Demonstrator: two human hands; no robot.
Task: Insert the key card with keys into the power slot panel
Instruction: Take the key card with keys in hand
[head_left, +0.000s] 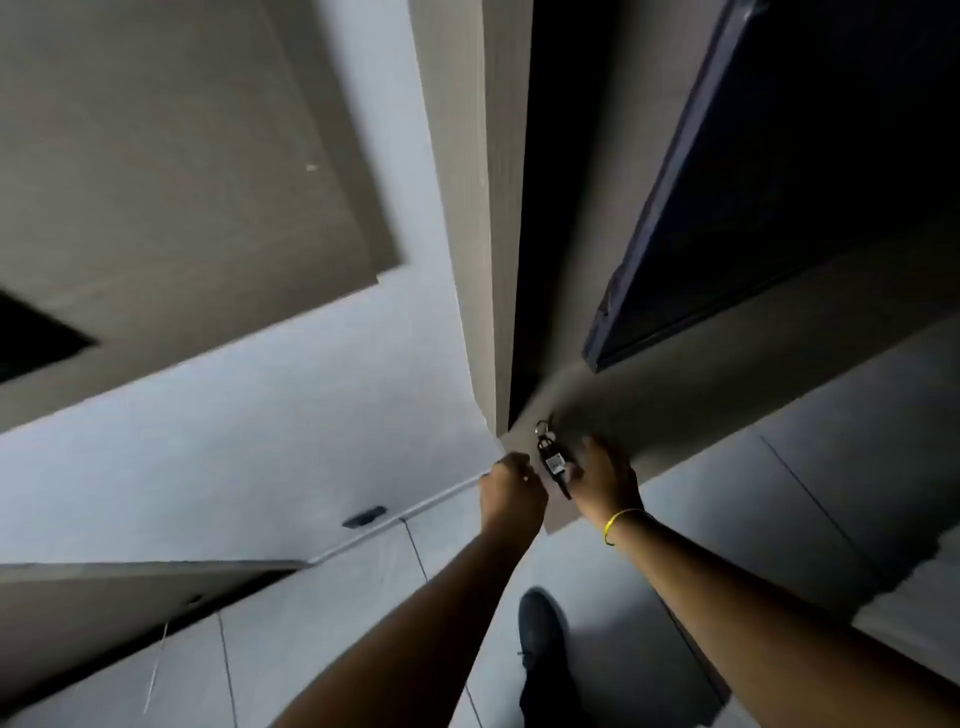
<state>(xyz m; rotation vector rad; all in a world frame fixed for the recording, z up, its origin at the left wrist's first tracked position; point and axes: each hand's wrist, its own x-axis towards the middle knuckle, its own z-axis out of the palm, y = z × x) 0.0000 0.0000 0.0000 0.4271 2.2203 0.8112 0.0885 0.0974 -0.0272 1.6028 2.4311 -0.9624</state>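
Observation:
A dark key card (555, 463) with a pale label and a metal key ring (543, 427) at its top hangs between my two hands, in front of the corner of a beige wall panel. My right hand (608, 480), with a yellow band on its wrist, grips the card from the right; its fingers are blurred. Just left of the card, with a small gap, my left hand (511, 488) is curled into a fist with nothing visible in it. No power slot panel is clearly visible.
The beige panel edge (496, 260) runs up the middle, with a dark gap and a dark door (779, 182) to its right. A small dark fitting (364, 516) sits low on the white wall. Below are grey floor tiles (337, 623) and my dark shoe (545, 654).

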